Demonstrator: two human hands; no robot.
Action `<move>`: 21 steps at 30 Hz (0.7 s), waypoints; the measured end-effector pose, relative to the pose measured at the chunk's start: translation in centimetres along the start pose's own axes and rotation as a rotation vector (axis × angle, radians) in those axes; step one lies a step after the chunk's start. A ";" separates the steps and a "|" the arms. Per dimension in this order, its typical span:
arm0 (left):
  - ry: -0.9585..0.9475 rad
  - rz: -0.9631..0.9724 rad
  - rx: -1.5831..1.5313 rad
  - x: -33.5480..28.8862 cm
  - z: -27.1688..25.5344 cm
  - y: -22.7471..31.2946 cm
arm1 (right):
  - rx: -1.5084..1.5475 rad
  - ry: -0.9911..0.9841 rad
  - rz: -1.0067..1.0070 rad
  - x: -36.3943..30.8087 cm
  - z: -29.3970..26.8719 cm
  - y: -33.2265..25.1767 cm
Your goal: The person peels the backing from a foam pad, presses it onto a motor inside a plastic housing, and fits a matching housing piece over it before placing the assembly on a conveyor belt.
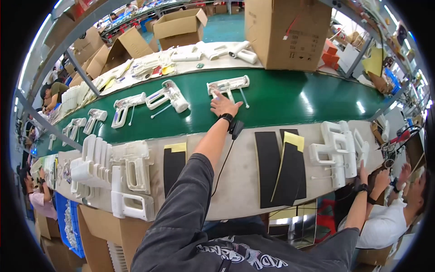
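Note:
My left hand [224, 107] reaches across the green belt with its thumb spread out. Its fingertips touch the rear of a white gun-shaped plastic housing [236, 83], whose inside parts are exposed and from which a thin rod hangs. Low on the right, my right hand [362, 171] is beside a stack of white gun-shaped housings [333, 152] at the bench edge. Its fingers look stretched out, seen narrowly, and nothing shows in them. Left of my left hand, another housing [168, 96] lies on the belt, with several more in a row beyond it.
The green belt [281, 99] runs behind the grey bench [235, 181]. White shells [93, 163] are stacked left. Black foam strips [272, 167] lie right of centre. A large carton [290, 36] stands behind the belt. At right, a co-worker's hand [382, 178] is near mine.

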State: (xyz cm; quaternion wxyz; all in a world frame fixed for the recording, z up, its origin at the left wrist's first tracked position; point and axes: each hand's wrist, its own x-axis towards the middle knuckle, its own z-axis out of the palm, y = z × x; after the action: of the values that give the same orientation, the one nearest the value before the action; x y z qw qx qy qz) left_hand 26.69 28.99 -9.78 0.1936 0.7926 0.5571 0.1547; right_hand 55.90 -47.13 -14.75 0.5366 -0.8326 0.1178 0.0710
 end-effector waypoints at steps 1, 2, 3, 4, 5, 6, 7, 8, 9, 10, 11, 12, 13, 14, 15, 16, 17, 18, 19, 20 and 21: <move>0.047 0.018 0.088 -0.3 0.7 0.9 | -0.240 0.028 -0.012 -1.4 0.1 1.7; 0.055 -0.037 0.132 0.7 0.5 -0.7 | -0.513 0.023 -0.062 -1.9 2.0 -0.1; 0.014 0.010 0.026 0.5 1.1 1.1 | -0.593 0.094 -0.156 -2.8 -4.0 -0.7; 0.017 0.002 0.000 0.7 0.7 0.0 | -0.596 0.074 -0.156 -3.8 -3.3 -1.0; 0.017 0.019 -0.015 1.2 0.1 -1.2 | -0.482 0.074 -0.272 -5.0 -3.0 -1.4; 0.020 0.032 -0.022 1.4 -1.1 -2.2 | -0.361 0.064 -0.379 -7.3 -2.0 -2.3; 0.051 0.082 -0.057 0.6 -2.1 -2.3 | -0.371 0.049 -0.371 -11.2 -3.7 -2.5; 0.065 0.125 -0.101 0.1 -3.6 -3.7 | 0.018 0.240 -0.777 -18.6 3.6 -8.0; 0.046 0.192 -0.178 -1.5 -5.0 -3.7 | 0.103 0.246 -0.797 -22.3 3.9 -9.3; 0.035 0.259 -0.248 -3.3 -6.8 -3.8 | 0.198 0.248 -0.810 -25.3 4.5 -9.8; 0.028 0.280 -0.298 -5.1 -8.5 -4.8 | 0.110 0.324 -0.837 -28.2 6.4 -10.5; 0.016 0.304 -0.350 -7.0 -10.0 -5.8 | 0.193 0.233 -0.804 -30.1 8.4 -10.1; 0.014 0.317 -0.376 -9.2 -11.6 -7.1 | 0.178 0.146 -0.745 -32.7 12.0 -11.1; 0.004 0.361 -0.424 -11.7 -13.2 -8.1 | 0.158 0.076 -0.682 -35.3 15.5 -12.6; 0.075 0.461 -0.425 -13.6 -13.8 -10.2 | 0.161 -0.099 -0.671 -36.6 18.5 -13.1; 0.057 0.447 -0.402 -15.8 -14.7 -11.7 | 0.166 -0.269 -0.653 -37.6 21.3 -13.4; 0.036 0.429 -0.378 -18.3 -15.6 -12.9 | 0.015 -0.362 -0.800 -39.2 23.6 -14.9; 0.033 0.413 -0.361 -20.6 -16.4 -13.9 | -0.137 -0.458 -0.949 -40.2 25.6 -16.3; -0.003 0.343 -0.316 -22.8 -17.0 -14.9 | -0.168 -0.522 -0.978 -40.6 27.4 -16.9; -0.048 0.277 -0.279 -24.7 -17.3 -15.8 | -0.207 -0.577 -1.003 -40.9 28.5 -17.3; -0.055 0.263 -0.270 -26.3 -17.2 -16.5 | -0.232 -0.627 -0.989 -41.1 29.5 -17.7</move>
State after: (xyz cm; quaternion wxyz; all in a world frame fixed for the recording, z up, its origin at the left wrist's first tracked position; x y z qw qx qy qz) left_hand -3.53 11.56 -3.37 0.2916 0.8293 0.4172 0.2304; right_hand 21.44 -8.38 -1.36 0.4209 -0.7809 -0.4566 0.0676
